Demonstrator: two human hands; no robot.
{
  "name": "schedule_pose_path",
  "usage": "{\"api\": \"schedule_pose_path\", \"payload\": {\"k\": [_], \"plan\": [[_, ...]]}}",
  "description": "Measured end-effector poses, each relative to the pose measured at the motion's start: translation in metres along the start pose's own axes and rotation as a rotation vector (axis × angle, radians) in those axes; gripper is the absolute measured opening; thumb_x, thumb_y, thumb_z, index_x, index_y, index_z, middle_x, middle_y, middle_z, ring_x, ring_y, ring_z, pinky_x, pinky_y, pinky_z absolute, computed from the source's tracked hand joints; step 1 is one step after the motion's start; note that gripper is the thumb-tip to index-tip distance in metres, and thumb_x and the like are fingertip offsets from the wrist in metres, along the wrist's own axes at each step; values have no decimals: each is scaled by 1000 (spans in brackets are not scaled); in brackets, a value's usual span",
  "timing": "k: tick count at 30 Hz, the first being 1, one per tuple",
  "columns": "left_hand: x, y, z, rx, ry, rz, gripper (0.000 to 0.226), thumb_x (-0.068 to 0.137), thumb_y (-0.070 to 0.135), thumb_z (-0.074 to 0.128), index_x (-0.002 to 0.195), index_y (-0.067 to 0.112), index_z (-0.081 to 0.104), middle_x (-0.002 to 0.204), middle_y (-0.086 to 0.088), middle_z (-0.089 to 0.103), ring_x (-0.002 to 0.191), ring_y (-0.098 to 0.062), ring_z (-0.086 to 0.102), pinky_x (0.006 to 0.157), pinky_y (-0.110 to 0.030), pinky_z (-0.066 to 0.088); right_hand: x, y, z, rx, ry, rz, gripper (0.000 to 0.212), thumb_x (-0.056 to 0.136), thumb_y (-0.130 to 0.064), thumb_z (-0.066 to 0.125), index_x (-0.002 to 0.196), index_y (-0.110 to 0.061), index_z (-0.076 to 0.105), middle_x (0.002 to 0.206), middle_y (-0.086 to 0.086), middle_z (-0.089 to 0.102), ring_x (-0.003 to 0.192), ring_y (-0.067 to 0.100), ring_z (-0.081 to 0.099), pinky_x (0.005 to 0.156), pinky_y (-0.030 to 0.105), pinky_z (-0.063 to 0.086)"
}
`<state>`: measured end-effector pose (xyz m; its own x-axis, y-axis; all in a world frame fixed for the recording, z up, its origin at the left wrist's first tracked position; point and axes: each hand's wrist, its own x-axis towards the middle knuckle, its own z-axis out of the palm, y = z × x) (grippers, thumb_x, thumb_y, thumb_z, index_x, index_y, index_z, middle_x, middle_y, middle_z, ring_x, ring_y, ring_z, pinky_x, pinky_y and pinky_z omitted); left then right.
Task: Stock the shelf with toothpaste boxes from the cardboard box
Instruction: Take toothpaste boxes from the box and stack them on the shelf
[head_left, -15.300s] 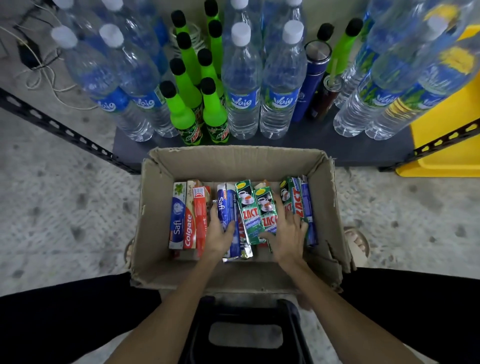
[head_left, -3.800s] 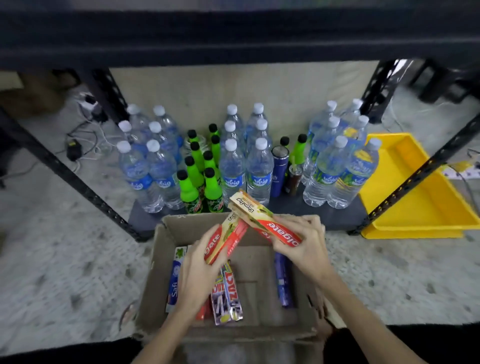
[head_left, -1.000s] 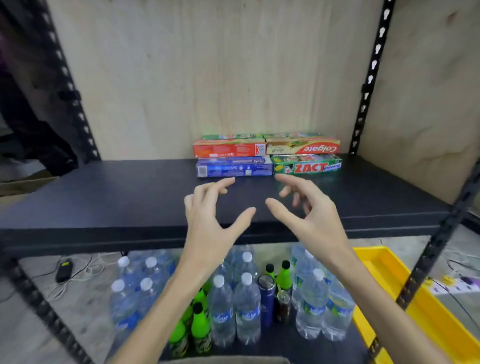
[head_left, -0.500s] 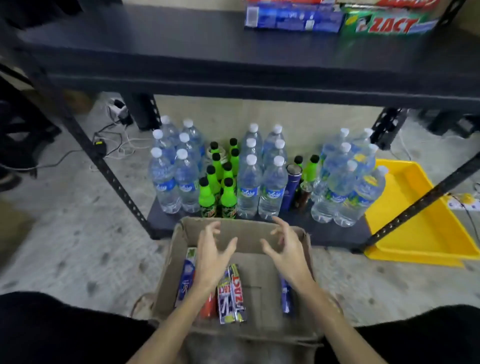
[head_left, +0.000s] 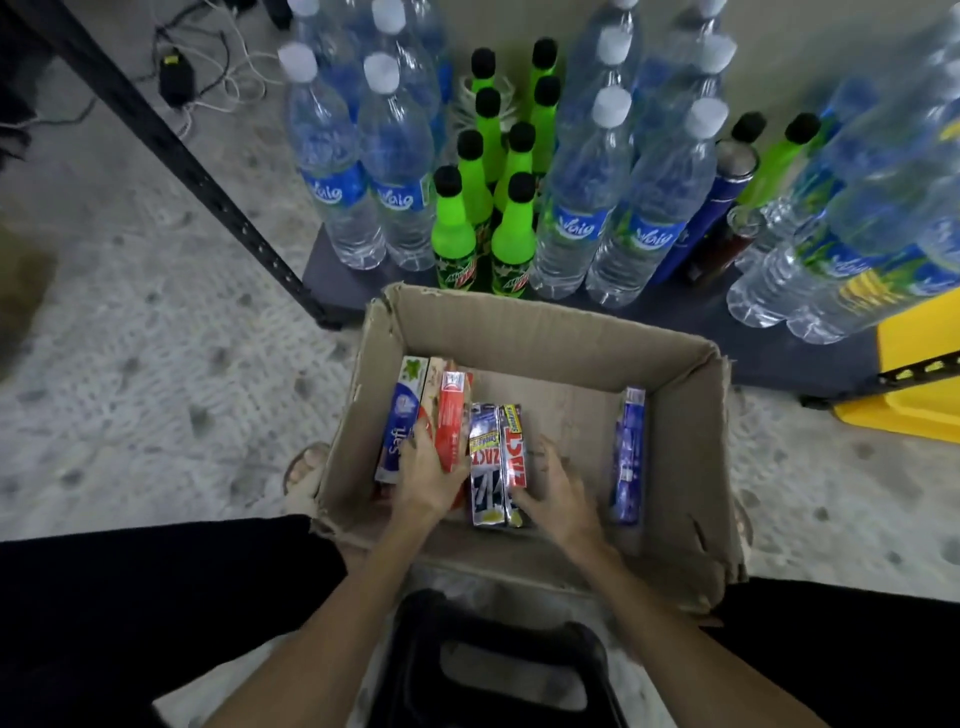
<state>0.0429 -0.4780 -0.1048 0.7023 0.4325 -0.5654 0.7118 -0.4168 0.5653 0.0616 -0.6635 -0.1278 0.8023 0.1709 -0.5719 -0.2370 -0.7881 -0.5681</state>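
Open brown cardboard box (head_left: 524, 332) on the grey concrete floor at picture centre, walls creased, right rim torn. Both bare hands inside it.

Left hand (head_left: 431, 478) at 9 o'clock of box centre, fingers curled round the near end of a red toothpaste box (head_left: 451, 415) standing on its long edge. Touching that on its 9 o'clock side: a blue-and-white "Safi" toothpaste box (head_left: 399, 421), also on edge, against the left wall; a pale box edge wedged between the two, too narrow to identify.

Right hand (head_left: 556, 483) at 5 o'clock of box centre, thumb and fingers closing on the near end of a pair of "ZACT" toothpaste boxes (head_left: 496, 462), black, white and red, lying side by side on the box floor. Grip narrow; whether the pair is lifted, cannot tell.

Single dark blue toothpaste box (head_left: 627, 452) on edge against the right wall at 3 o'clock, well apart from both hands.

At 12 o'clock of the cardboard box, on a dark low shelf board (head_left: 332, 265): clear water bottles with white caps and blue labels (head_left: 571, 208) flanking a cluster of bright green bottles with black caps (head_left: 457, 234). Blue cylindrical flask (head_left: 711, 208) at 1 o'clock. Yellow plastic tray (head_left: 914, 405) at 3 o'clock. Black stool (head_left: 498, 670) at 6 o'clock, between dark trouser legs.
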Motion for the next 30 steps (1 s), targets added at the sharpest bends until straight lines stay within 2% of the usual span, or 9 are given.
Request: {"api": "schedule_pose_path", "payload": {"k": [9,12,15,17,18,19,20,24,30], "plan": [[23,4,33,109,123,49,87,88,21,75,156,15,22,140,-17,42,133,-33,40,112,-48,37,29,-1,35,16,60,110,104,86,-38,79,162,-34,9,144,6,59,143,35,38,121,47,20],[27,-5,37,74,96,34,81,89,23,75,155,19,27,142,-16,42,136,-32,42,113,-49,38,36,5,43,105,101,142,93,85,-29,80,159,-33,23,130,0,69,132,27,53,118,42,26],[26,-11,39,23,44,29,75,93,21,71,156,22,29,144,-13,39,140,-30,39,115,-48,37,40,19,49,191,84,153,89,80,-28,85,152,-32,33,117,-3,73,115,23,64,105,49,49],[24,-11,41,-28,37,42,68,94,18,69,153,22,35,144,-12,37,142,-29,37,115,-47,36,38,19,46,261,50,198,86,79,-21,87,152,-23,41,112,1,74,103,17,68,92,38,58],[22,-11,42,-50,36,42,66,95,17,69,152,21,37,145,-11,36,143,-28,35,115,-47,36,37,18,44,267,18,214,81,79,-18,87,149,-18,46,111,1,73,99,12,67,88,24,56],[20,-10,42,-63,33,39,64,95,16,68,151,21,38,147,-11,35,144,-27,32,116,-47,35,36,20,43,246,-1,202,75,79,-18,87,145,-16,52,111,-2,70,96,7,63,83,7,46],[19,-9,43,-70,31,38,63,95,14,68,150,20,38,148,-11,34,145,-25,30,116,-46,35,34,18,41,216,-28,203,69,78,-20,87,140,-16,57,111,-3,65,96,5,56,77,0,36],[19,-11,49,-55,31,50,64,92,11,71,147,22,38,148,-10,31,145,-24,28,116,-49,35,33,10,45,66,36,181,68,75,-46,85,135,-30,59,124,4,65,118,26,50,93,31,32],[19,-16,64,122,50,150,64,89,16,73,139,30,34,146,-8,37,139,-26,35,107,-52,47,34,33,52,159,101,164,74,70,-56,65,139,-36,50,103,0,73,96,27,66,95,48,54]]}}
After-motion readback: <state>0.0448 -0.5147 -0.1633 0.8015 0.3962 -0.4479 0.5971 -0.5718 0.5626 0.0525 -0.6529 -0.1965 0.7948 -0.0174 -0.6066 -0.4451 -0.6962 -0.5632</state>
